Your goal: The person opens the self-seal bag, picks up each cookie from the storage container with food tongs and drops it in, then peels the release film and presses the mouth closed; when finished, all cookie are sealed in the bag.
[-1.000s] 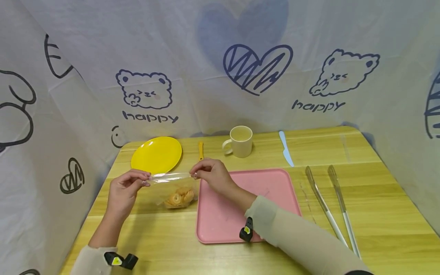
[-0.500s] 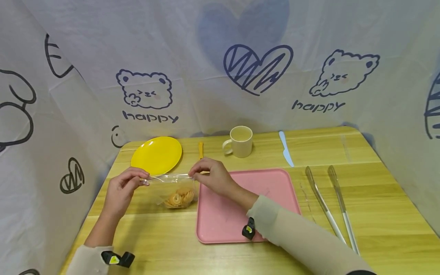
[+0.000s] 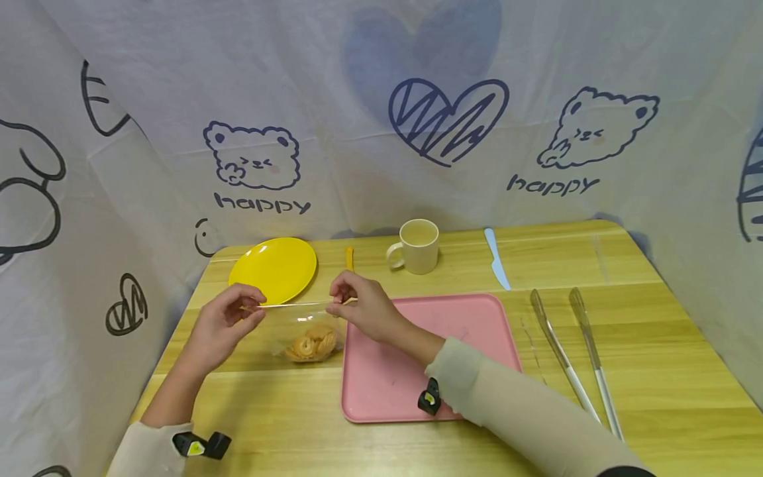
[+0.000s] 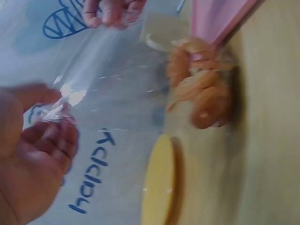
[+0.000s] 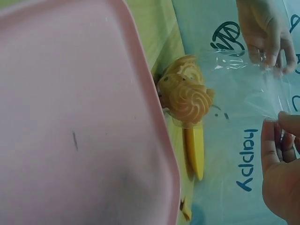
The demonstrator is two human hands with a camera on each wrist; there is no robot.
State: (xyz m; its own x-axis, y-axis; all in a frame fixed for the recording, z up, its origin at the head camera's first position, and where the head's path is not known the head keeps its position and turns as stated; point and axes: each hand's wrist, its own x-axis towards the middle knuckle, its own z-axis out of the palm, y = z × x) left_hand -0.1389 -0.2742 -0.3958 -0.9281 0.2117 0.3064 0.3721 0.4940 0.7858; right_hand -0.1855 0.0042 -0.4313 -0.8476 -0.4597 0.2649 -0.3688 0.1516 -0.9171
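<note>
A clear plastic bag [image 3: 291, 323] stands upright on the table, with several swirled golden cookies [image 3: 312, 343] at its bottom. At the bag's top left corner, my left hand [image 3: 222, 326] holds the film between thumb and fingers; the left wrist view shows the film bunched there. My right hand [image 3: 371, 309] pinches the opposite top corner, thumb against fingertips, as the right wrist view also shows. Between both hands the top edge is drawn out in a nearly straight line. The bag's right side sits close beside the pink tray [image 3: 372, 397].
Behind the bag lies a yellow plate [image 3: 274, 265]; a small yellow handle [image 3: 349, 258] shows right of it. Further right are a cream mug [image 3: 419, 246] and a pale blue knife [image 3: 496, 260]. Long metal tongs [image 3: 587, 338] lie right of the tray. A printed cloth [image 3: 357, 165] hangs behind.
My left hand's thumb and index finger have parted more at the corner, and that hand has turned slightly. The bag's top edge looks thinner and straighter. The cookies stay in place.
</note>
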